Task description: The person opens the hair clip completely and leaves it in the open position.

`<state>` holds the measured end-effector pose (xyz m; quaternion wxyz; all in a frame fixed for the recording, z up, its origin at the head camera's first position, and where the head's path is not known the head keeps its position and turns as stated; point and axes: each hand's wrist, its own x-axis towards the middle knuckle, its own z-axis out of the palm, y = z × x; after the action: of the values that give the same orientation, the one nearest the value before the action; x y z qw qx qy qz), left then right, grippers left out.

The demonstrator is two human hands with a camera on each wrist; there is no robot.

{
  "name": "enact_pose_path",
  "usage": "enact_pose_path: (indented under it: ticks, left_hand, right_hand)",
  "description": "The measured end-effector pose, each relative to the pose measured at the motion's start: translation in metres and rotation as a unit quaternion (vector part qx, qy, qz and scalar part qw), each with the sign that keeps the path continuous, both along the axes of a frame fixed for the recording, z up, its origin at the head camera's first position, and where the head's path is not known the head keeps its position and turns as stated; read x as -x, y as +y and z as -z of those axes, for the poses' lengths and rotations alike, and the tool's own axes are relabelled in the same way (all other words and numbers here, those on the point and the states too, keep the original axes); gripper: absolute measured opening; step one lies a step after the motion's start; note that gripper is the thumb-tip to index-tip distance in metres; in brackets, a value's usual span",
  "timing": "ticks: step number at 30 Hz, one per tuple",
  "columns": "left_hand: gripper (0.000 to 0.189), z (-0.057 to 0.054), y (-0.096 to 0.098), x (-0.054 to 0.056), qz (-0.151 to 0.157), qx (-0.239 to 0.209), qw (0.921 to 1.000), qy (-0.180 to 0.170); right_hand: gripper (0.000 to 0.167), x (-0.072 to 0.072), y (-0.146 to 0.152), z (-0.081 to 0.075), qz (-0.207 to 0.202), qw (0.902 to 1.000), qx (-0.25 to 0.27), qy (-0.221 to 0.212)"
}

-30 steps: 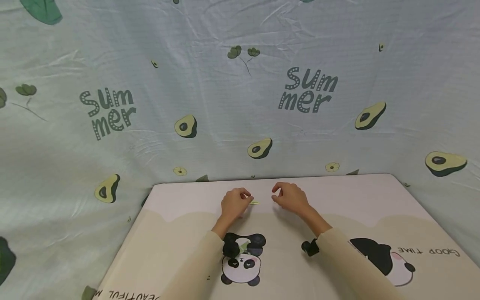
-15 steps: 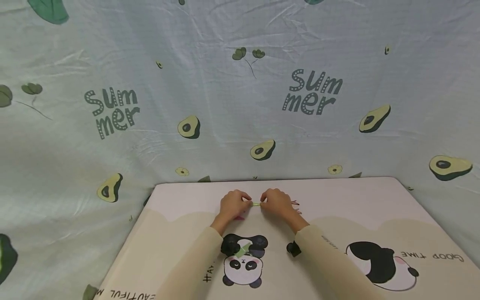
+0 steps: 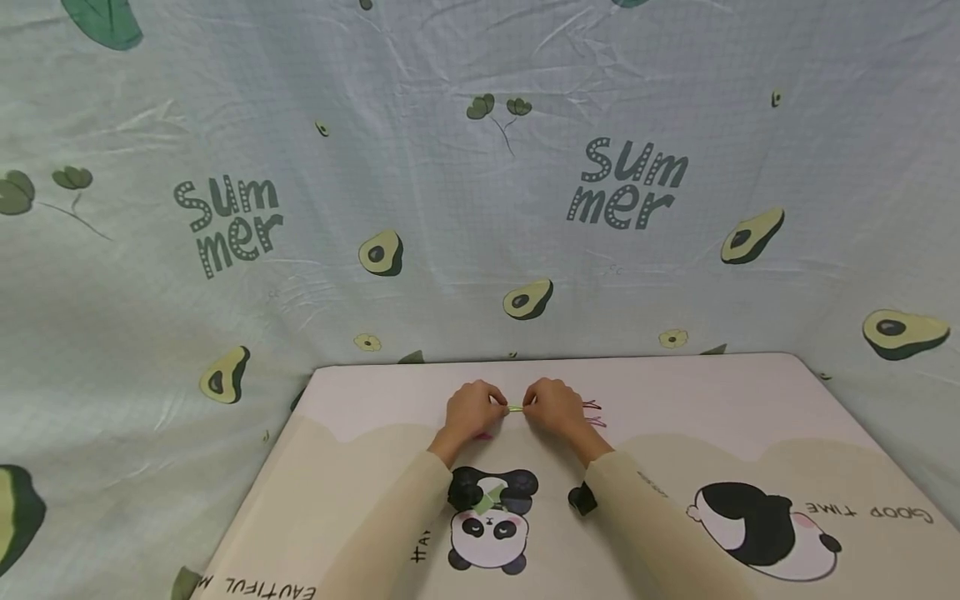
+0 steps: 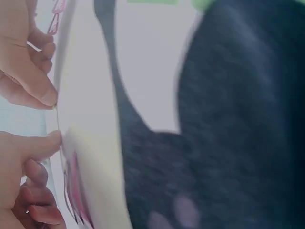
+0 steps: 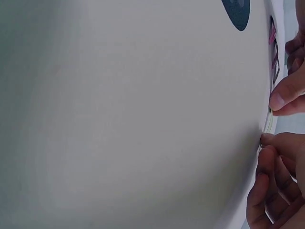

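Fingers (image 5: 286, 90) of both hands (image 3: 471, 410) (image 3: 555, 407) pinch a thin greenish piece (image 3: 515, 408).

Green strip (image 3: 515, 408): ends hidden by fingers (image 5: 282, 95); too small to identify
Pink piece (image 3: 485, 436): partly behind left hand (image 3: 472, 410)
Red strands (image 3: 592, 405): partly behind right hand (image 3: 553, 407)
Panda print (image 4: 233, 119): blurred, cut off, left-wrist view

Both hands (image 3: 473, 408) (image 3: 553, 406) close together, seemingly mid-pinch

Thin yellow-green piece (image 3: 515, 408) between fingers (image 3: 498, 409)
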<state>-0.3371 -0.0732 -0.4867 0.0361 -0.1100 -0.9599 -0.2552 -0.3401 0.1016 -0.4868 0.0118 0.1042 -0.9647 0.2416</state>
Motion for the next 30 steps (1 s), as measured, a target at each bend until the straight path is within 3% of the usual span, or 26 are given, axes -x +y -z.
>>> enact_pose_path:
  ticks: [9,16,22,30]
  left_hand:
    - [0.004,-0.005,0.002,0.002,-0.001,0.0,0.9999,-0.014]
    - [0.005,-0.006,-0.004,-0.001,0.039,-0.01,0.9989,-0.025]
    - [0.007,-0.011,-0.007,-0.007,0.061,-0.055,0.9963,-0.027]
    - [0.009,-0.027,-0.003,-0.024,0.075,-0.134,0.988,-0.014]
  right_hand:
    - [0.006,0.002,0.001,0.001,-0.011,0.9999,-0.012,-0.001]
    - [0.005,0.001,0.007,-0.002,-0.05,0.9977,-0.042,0.016]
    - [0.005,-0.007,0.018,-0.009,-0.072,0.9964,-0.026,0.037]
    - [0.005,-0.035,0.04,-0.034,-0.102,0.9911,0.044,0.074]
